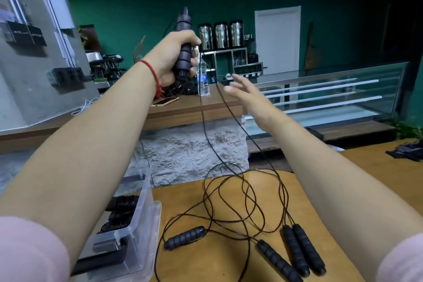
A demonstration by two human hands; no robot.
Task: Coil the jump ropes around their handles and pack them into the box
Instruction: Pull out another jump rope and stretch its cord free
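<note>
The left hand [170,58] is up high. Its fingers are curled tight round a dark grey bumpy foam jump rope handle [184,27], which stands up straight. It may be two handles held together; I cannot tell. The right hand [246,95] is spread wide with nothing in it, and it looks blurry. It is just beside the thin black rope cord [204,121]. I cannot tell if it touches it.

Two lines of the cord hang down from the raised handle to the yellow wooden table [206,261]. There they lie in loose, crossed loops. Four more dark bumpy handles lie on the table: a single one [184,237] on the left, another one [278,258] in the middle, and a pair side by side [302,249] on the right. The clear plastic box [146,220] sits at the left edge of the table, with wound-up ropes [122,204] already inside.

The handles look soft and easy to squeeze, so the middle is a good place to hold. The cord looks thin, light and floppy, and maybe a bit springy. I think it could slip or tangle, so pinch it close to the handle and pull it snug as it goes round.
</note>
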